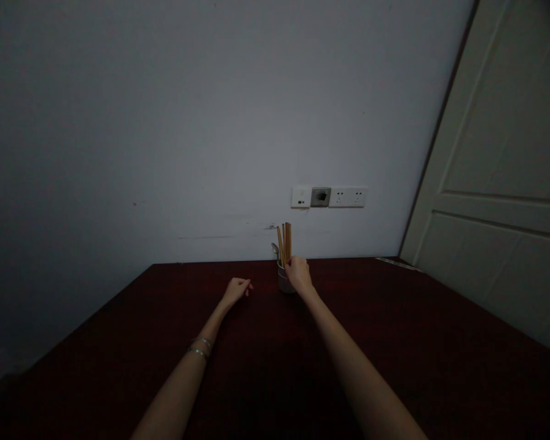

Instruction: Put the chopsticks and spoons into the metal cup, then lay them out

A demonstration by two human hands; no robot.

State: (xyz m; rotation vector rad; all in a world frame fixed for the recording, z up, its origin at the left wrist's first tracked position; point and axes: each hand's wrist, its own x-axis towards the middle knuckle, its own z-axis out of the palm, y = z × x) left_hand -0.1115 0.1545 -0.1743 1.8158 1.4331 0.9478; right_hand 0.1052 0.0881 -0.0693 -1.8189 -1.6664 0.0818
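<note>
At the near side of the dark red table (266,366), two bare forearms reach in, w/ two thin bracelets (198,353) on the L wrist. The left hand (234,292) is over the mid part, L of centre, fingers half curled w/ no object visible in it; can't tell if the fingertips meet. A bit farther & to its R, approx. midway btwn the side edges and just short of the back edge, stands one cup (283,284), upright. The right hand (299,275) is the nearer one — right at the cup's R side, fingers bent in at the rim beside the bases of the chopsticks (288,239). It seems closed on something there, but can't tell if it's a stick, the rim or both. The chopsticks lie just L of & above that hand, long axis near vertical, the leftmost tipping slightly L; at least four, exact no. unclear as they overlap. One spoon (275,249), bowl up, leans L out of the cup, on the side away from the R hand. Past the back edge: pale wall (211,122) w/ four plates in a row — one white w/ small ports (301,197), one grey (321,197), two white sockets (348,197). One panelled door (499,153) stands beyond the R edge.
</note>
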